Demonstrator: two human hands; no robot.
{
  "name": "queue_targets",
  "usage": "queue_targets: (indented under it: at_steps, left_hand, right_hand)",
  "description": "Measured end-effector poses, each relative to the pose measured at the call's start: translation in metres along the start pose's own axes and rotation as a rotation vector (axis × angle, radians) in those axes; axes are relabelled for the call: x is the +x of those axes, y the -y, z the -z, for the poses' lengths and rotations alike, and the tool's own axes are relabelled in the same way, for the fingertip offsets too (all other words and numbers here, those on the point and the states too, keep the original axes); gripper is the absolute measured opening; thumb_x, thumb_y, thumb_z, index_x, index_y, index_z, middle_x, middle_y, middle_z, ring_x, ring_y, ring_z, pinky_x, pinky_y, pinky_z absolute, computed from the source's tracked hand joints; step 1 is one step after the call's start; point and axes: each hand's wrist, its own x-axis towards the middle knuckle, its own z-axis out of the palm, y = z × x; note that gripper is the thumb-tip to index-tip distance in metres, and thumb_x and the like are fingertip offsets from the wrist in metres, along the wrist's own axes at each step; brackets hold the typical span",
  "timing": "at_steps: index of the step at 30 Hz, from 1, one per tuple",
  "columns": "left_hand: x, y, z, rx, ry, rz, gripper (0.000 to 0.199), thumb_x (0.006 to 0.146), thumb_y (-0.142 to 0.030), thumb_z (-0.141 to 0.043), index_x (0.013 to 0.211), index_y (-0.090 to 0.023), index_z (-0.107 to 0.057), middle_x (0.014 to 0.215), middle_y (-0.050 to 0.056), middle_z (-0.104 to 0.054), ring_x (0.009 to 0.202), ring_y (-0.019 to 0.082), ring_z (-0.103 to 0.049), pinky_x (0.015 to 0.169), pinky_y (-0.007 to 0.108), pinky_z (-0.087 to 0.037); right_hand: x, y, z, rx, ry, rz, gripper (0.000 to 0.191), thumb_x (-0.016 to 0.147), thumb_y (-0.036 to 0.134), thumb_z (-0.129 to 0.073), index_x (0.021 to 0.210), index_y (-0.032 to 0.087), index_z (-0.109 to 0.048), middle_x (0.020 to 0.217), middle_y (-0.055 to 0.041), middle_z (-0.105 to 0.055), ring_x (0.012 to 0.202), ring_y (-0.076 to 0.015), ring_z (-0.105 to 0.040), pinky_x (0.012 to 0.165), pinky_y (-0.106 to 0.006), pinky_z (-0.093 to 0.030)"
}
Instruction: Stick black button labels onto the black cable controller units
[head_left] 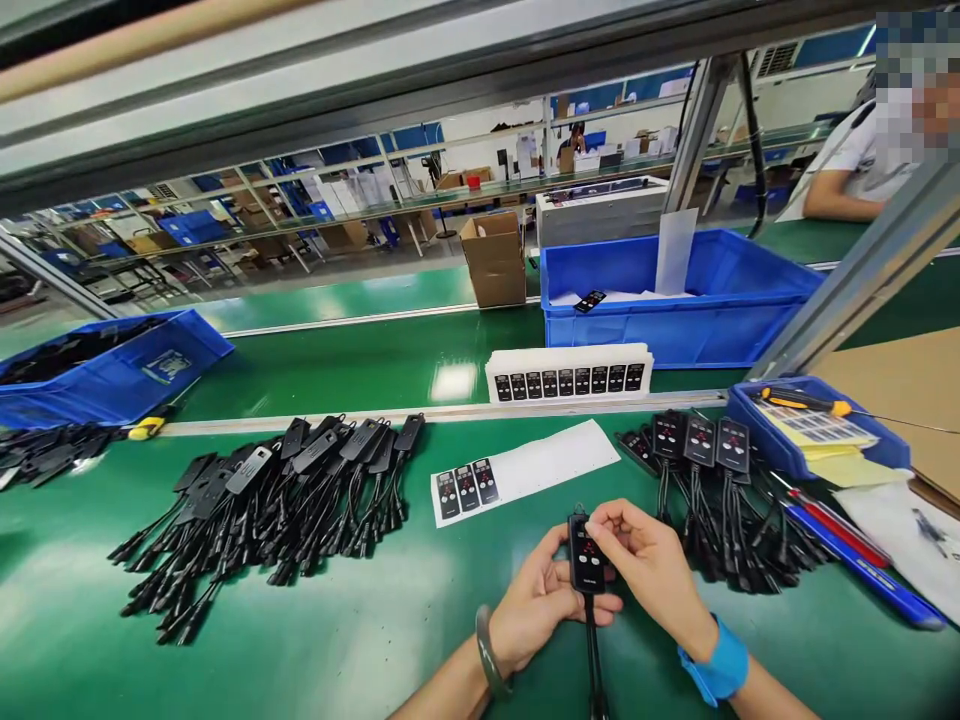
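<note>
My left hand (536,600) holds a small black cable controller (587,560), its face up and its cables hanging toward me. The face bears a black label with red marks and white buttons. At the controller's upper right, my right hand (649,565) is closed, with thumb and fingertips pressed to the label's edge. A white label strip (551,462) with three black labels at its left end lies just beyond my hands. To the right are several labelled controllers (700,440) with cables. On the left sits a large pile of controllers with plain upper faces (300,460).
A white block of labels (570,374) stands at the ledge, before a blue bin (637,335). A small blue tray (892,445) holds a screwdriver (806,402); a blue-handled tool (870,570) lies nearby. Another blue bin (165,365) is at left. A person (855,170) sits far right.
</note>
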Motion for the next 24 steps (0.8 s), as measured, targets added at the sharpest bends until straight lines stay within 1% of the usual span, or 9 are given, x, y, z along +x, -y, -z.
queue_targets:
  at_steps: [3, 8, 11, 14, 20, 24]
  left_hand:
    - [0.0, 0.001, 0.0008, -0.005, 0.011, 0.001, 0.064, 0.062, -0.007, -0.061, 0.122, -0.018, -0.044, 0.098, 0.011, -0.07, 0.085, 0.026, -0.07, 0.077, 0.04, -0.053]
    - [-0.0007, -0.0003, 0.0003, -0.015, 0.02, -0.001, 0.066, 0.063, -0.007, -0.064, 0.124, -0.019, -0.042, 0.097, 0.011, -0.07, 0.085, 0.026, -0.07, 0.078, 0.039, -0.054]
    - [-0.0013, -0.0009, -0.0004, 0.003, 0.028, -0.007, 0.061, 0.069, -0.013, -0.067, 0.124, -0.018, -0.042, 0.098, 0.011, -0.069, 0.085, 0.025, -0.07, 0.077, 0.037, -0.055]
    - [-0.0019, -0.0001, -0.001, 0.029, 0.033, -0.019, 0.059, 0.073, -0.022, -0.07, 0.124, -0.019, -0.041, 0.095, 0.01, -0.069, 0.083, 0.023, -0.07, 0.076, 0.034, -0.055]
    - [-0.0015, 0.0017, -0.0014, 0.046, 0.046, -0.039, 0.061, 0.073, -0.032, -0.074, 0.123, -0.021, -0.041, 0.093, 0.007, -0.068, 0.086, 0.022, -0.07, 0.075, 0.031, -0.055]
    - [-0.002, 0.0025, -0.0012, 0.051, 0.057, -0.052, 0.061, 0.074, -0.035, -0.074, 0.125, -0.022, -0.042, 0.094, 0.007, -0.068, 0.087, 0.023, -0.07, 0.077, 0.032, -0.054]
  right_hand:
    - [-0.0011, -0.0002, -0.0011, 0.007, 0.014, -0.004, 0.022, 0.083, 0.041, -0.059, 0.077, 0.019, -0.059, 0.065, 0.0016, -0.056, 0.056, -0.012, -0.052, 0.048, -0.021, -0.045]
    - [-0.0027, 0.0006, -0.0003, 0.055, 0.027, -0.051, 0.023, 0.084, 0.041, -0.059, 0.077, 0.019, -0.057, 0.064, 0.0019, -0.054, 0.054, -0.0118, -0.05, 0.046, -0.022, -0.045]
    - [-0.0028, 0.0008, -0.0005, 0.07, 0.028, -0.062, 0.023, 0.083, 0.042, -0.059, 0.077, 0.02, -0.057, 0.063, 0.0021, -0.053, 0.054, -0.012, -0.05, 0.045, -0.022, -0.046]
    - [-0.0024, 0.0, -0.0013, 0.054, 0.009, -0.059, 0.022, 0.083, 0.04, -0.059, 0.077, 0.02, -0.058, 0.063, 0.0021, -0.053, 0.054, -0.0121, -0.05, 0.045, -0.022, -0.046]
    - [-0.0018, -0.0016, -0.0012, 0.019, -0.026, -0.044, 0.021, 0.082, 0.039, -0.06, 0.076, 0.019, -0.058, 0.063, 0.0017, -0.055, 0.054, -0.0124, -0.052, 0.046, -0.022, -0.045]
    - [-0.0021, -0.0024, -0.0006, 0.018, -0.027, -0.058, 0.022, 0.082, 0.04, -0.06, 0.077, 0.019, -0.058, 0.063, 0.0011, -0.056, 0.055, -0.0131, -0.054, 0.046, -0.022, -0.046]
